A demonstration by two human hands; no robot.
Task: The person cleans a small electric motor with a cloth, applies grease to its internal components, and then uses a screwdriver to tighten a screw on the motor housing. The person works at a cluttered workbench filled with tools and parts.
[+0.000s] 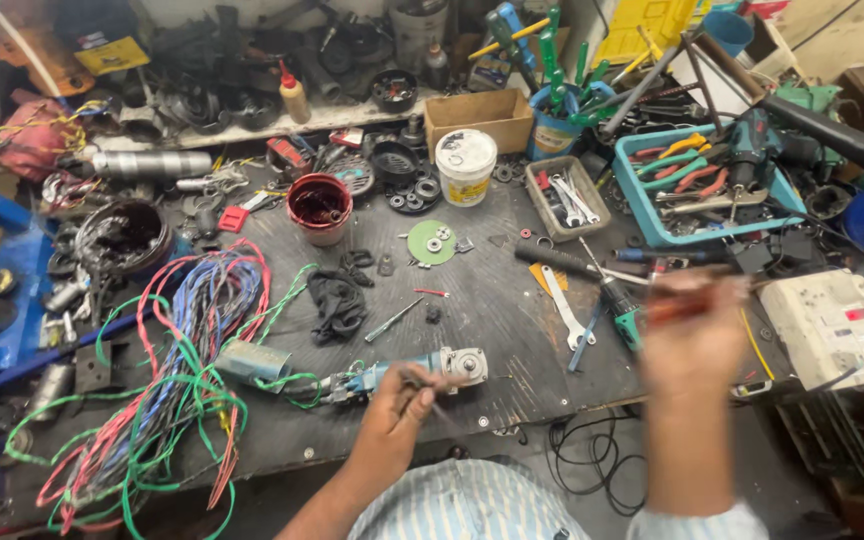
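1. Plainly, the left hand (402, 400) lay on the grinder (407, 375) near the front edge of the counter (512, 320), its fingers pinching a thin dark tool that pointed toward the grinder's metal head.
2. The grinder lay on its side, head to the right, its tail running left into a grey motor part (252, 362) wrapped in green wire.
3. The right hand (694, 340) was raised to the right, badly blurred; its grip looked closed round a reddish-brown tool (687, 303), though I could not tell the hold exactly.
4. A tangle of wires (167, 400) in red, green and blue sprawled at the near left, just beside the grinder's tail.
5. A green disc (431, 242) with small washers lay farther back, and a red cup (319, 207) stood left of it.
6. Risk, as I judged it: the grinder rested loose, so pushing with the thin tool could roll it, letting the tip slip off.
7. Snagging the wire could also drag the motor part, and the washers could scatter if knocked.
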